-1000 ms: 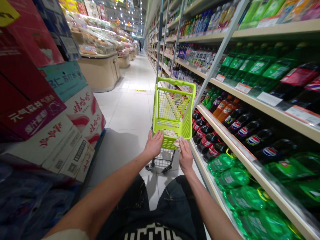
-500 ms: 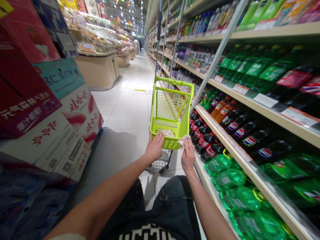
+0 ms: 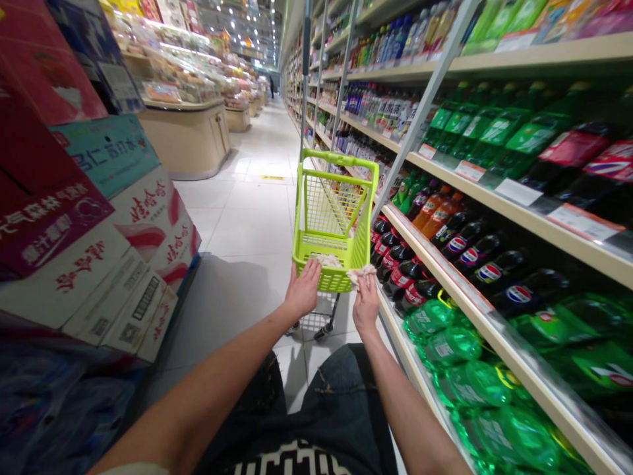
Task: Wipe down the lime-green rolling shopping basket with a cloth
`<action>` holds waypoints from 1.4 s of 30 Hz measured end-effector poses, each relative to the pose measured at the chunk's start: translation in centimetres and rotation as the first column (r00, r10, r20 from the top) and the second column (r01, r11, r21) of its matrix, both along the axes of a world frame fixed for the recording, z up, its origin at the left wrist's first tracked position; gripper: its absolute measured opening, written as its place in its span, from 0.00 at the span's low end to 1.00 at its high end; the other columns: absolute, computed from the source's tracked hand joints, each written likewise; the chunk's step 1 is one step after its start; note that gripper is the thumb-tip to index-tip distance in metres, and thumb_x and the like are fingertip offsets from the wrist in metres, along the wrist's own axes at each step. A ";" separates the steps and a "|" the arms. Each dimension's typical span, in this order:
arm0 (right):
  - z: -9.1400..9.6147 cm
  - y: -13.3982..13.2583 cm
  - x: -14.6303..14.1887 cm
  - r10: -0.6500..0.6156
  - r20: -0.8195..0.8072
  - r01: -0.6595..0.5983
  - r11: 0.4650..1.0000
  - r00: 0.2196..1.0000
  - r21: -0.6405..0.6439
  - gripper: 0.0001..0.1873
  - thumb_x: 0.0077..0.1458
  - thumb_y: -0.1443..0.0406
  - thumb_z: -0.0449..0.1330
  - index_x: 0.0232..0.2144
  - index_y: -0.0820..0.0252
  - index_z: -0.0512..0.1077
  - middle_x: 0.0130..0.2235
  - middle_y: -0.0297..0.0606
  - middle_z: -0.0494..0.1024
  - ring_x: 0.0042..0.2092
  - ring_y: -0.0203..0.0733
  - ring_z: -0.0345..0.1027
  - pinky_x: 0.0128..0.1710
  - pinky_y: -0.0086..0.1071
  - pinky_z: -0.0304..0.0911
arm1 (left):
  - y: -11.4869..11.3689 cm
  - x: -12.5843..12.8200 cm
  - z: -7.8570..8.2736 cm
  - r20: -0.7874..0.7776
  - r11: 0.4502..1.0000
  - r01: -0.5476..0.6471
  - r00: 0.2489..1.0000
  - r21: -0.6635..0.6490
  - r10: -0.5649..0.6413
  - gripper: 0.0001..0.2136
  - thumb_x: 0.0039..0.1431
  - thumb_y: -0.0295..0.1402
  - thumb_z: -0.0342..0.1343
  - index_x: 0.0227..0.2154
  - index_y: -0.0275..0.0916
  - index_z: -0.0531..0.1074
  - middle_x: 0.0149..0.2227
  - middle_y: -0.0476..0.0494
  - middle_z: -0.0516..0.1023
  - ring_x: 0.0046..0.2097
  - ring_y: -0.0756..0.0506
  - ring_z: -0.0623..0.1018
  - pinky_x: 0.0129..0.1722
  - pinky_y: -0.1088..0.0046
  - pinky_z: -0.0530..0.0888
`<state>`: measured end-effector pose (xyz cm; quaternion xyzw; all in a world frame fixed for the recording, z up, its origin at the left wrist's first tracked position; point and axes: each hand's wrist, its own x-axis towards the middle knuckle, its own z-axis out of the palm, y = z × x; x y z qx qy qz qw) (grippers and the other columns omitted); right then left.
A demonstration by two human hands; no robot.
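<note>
A lime-green plastic shopping cart stands in front of my knees. At the left of its near rim is my left hand, fingers close together and bent over the edge. A pale crumpled cloth shows just past those fingertips, inside the basket. My right hand pinches another pale, patterned cloth against the near right corner of the rim. Whether the two cloths are one piece cannot be seen. The left palm hides part of the basket's side.
Shelves of soda bottles run close along the right. On the left, stacked drink cartons stand near me. A tiled aisle leads forward past a wooden display counter. Green bottles lie low at the right.
The whole view has shifted slightly, so the cart and shelves appear a little further left. The right hand's cloth lies more spread along the rim; both hands stay at the cart.
</note>
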<state>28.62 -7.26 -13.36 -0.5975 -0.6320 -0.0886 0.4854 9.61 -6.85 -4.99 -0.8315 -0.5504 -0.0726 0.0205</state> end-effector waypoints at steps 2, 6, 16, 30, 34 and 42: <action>-2.0 0.0 -0.9 0.006 -0.020 -0.008 0.996 1.000 -0.090 0.22 0.50 0.74 0.44 0.43 0.60 0.71 0.54 0.44 0.62 0.56 0.42 0.56 0.51 0.37 0.59 | 0.0 0.0 0.1 0.000 1.000 -0.004 1.000 -0.008 0.004 0.32 0.46 0.25 0.43 0.58 0.29 0.47 0.62 0.37 0.46 0.62 0.42 0.45 0.58 0.49 0.43; -3.9 -0.5 -0.7 0.035 -0.083 -0.052 0.976 0.996 -0.210 0.21 0.49 0.73 0.44 0.40 0.62 0.72 0.53 0.46 0.64 0.54 0.44 0.58 0.50 0.40 0.59 | 0.0 -0.4 0.2 -0.004 1.000 0.010 1.000 -0.012 -0.010 0.31 0.46 0.25 0.42 0.57 0.31 0.48 0.62 0.38 0.47 0.62 0.43 0.46 0.58 0.49 0.42; -2.1 0.9 -0.7 0.046 -0.123 -0.066 0.985 0.991 -0.160 0.21 0.50 0.72 0.44 0.41 0.64 0.72 0.54 0.48 0.62 0.55 0.45 0.56 0.51 0.39 0.58 | 0.0 0.1 0.2 0.014 1.000 -0.011 1.000 -0.023 0.011 0.32 0.46 0.26 0.43 0.58 0.28 0.47 0.62 0.38 0.45 0.62 0.43 0.46 0.57 0.48 0.42; 3.6 1.7 -3.5 0.180 0.085 -0.183 0.983 0.980 0.033 0.20 0.53 0.74 0.43 0.44 0.63 0.69 0.53 0.45 0.65 0.60 0.41 0.47 0.57 0.45 0.49 | -0.3 0.1 0.2 0.023 1.000 0.001 1.000 -0.013 0.000 0.32 0.45 0.27 0.44 0.57 0.29 0.48 0.62 0.37 0.47 0.62 0.42 0.47 0.58 0.49 0.43; 3.7 2.0 -3.4 0.256 0.192 -0.265 0.964 0.947 0.017 0.19 0.54 0.74 0.44 0.42 0.63 0.71 0.50 0.46 0.69 0.58 0.41 0.51 0.55 0.45 0.52 | 0.2 -1.2 0.7 0.007 1.000 -0.001 1.000 -0.006 0.001 0.31 0.46 0.27 0.44 0.57 0.30 0.49 0.62 0.38 0.48 0.62 0.42 0.47 0.58 0.50 0.43; 5.3 2.6 -2.2 0.198 0.187 -0.201 0.980 0.962 -0.004 0.20 0.53 0.74 0.44 0.43 0.61 0.70 0.49 0.45 0.69 0.55 0.40 0.57 0.53 0.40 0.55 | 1.0 -3.3 1.1 0.011 0.994 -0.107 0.994 -0.039 0.108 0.31 0.45 0.25 0.44 0.57 0.29 0.50 0.61 0.36 0.50 0.62 0.41 0.48 0.57 0.47 0.42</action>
